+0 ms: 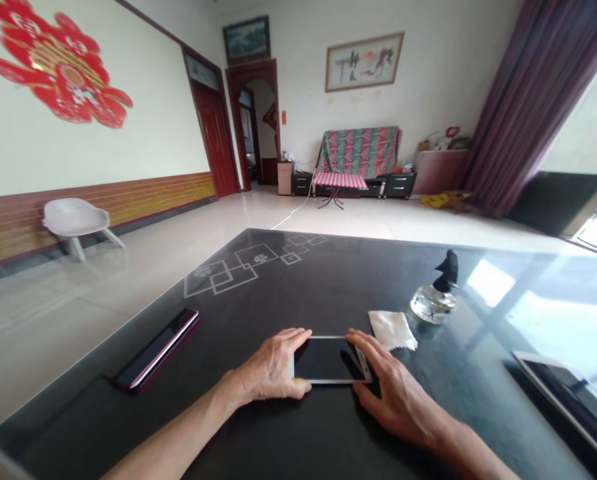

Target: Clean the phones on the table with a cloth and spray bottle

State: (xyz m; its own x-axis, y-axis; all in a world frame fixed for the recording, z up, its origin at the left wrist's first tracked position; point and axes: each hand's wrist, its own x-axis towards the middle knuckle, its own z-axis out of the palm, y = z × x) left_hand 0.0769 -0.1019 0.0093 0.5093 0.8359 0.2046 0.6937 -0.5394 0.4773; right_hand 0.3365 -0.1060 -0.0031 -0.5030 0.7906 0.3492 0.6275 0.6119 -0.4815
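A white-framed smartphone (325, 360) lies sideways on the dark glossy table, its black screen facing up. My left hand (277, 367) grips its left end, fingers at the far edge and thumb at the near edge. My right hand (391, 380) holds the right end the same way, with the thumb by the near corner. Just beyond my right hand rests a folded white cloth or tissue (392, 329). Beside that stands a clear spray bottle (433, 304) with a black trigger head.
A dark phone with a pinkish edge (159, 350) lies on the table (328, 287) at left. At the right edge is a white-framed device (571, 393), perhaps a tablet. A white chair (75, 219) stands on the floor at left; a striped folding table (339, 180) is across the room.
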